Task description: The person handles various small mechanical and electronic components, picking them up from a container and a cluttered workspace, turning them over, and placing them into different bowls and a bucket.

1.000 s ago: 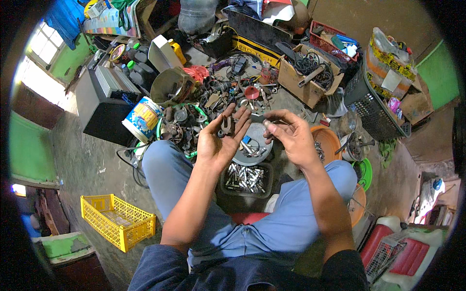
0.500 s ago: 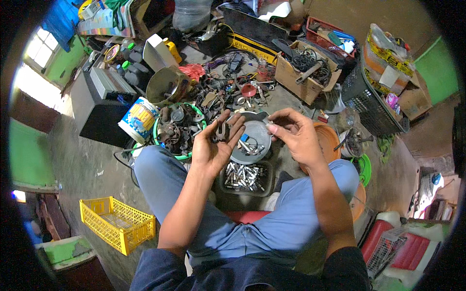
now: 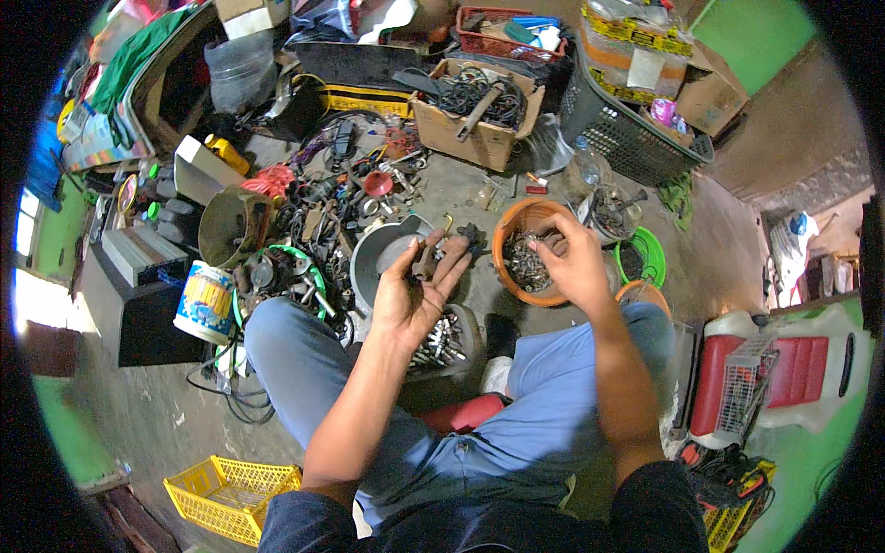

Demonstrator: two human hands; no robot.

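Note:
Palm up, my left hand [image 3: 415,300] cradles a dark forked metal part [image 3: 426,261] among its bent fingers, in front of the grey bucket [image 3: 363,253]. My right hand [image 3: 572,263] is pinched over the orange bowl [image 3: 512,221], which holds many small metal pieces [image 3: 525,272]; what sits between the fingertips is hard to make out. Below my left hand, a dark tub [image 3: 461,355] holds shiny cylindrical parts [image 3: 441,336], partly hidden behind my wrist and forearm.
A green-rimmed basin of parts [image 3: 267,276], a green bucket [image 3: 650,253] and scattered metal parts surround me. Further off are a cardboard box of cables [image 3: 479,138], a black basket [image 3: 627,138], a yellow crate [image 3: 221,502] and red-and-white containers [image 3: 793,378].
The view has swung to the right. My right hand has moved from over the grey bucket to over the orange bowl. My left hand still holds the forked part.

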